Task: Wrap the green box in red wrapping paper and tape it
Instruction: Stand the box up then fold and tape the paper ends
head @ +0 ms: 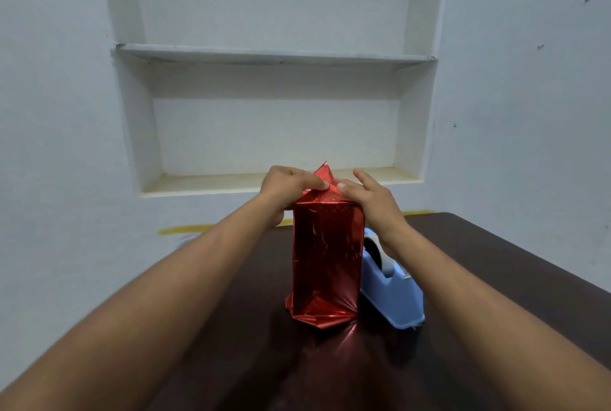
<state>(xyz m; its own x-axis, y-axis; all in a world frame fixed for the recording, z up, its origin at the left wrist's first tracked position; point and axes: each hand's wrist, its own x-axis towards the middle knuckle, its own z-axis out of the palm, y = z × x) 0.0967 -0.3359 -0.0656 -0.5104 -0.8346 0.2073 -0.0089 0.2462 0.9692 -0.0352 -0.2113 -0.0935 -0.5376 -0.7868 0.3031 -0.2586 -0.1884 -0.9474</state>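
Note:
A tall box stands upright on the dark table [496, 262], fully covered in shiny red wrapping paper [325, 252]; none of the green box shows. Loose paper flares out at the bottom and a pointed flap sticks up at the top. My left hand [287, 189] rests on the top left corner, thumb and fingers pinching the paper fold. My right hand [367, 199] sits on the top right corner, thumb pressing the fold down, fingers spread behind. The two thumbs almost meet at the top centre.
A light blue tape dispenser [393, 291] with a white tape roll stands right beside the wrapped box, touching its right side. White wall with a recessed shelf niche [274, 57] lies behind the table. The table's left edge runs diagonally under my left forearm.

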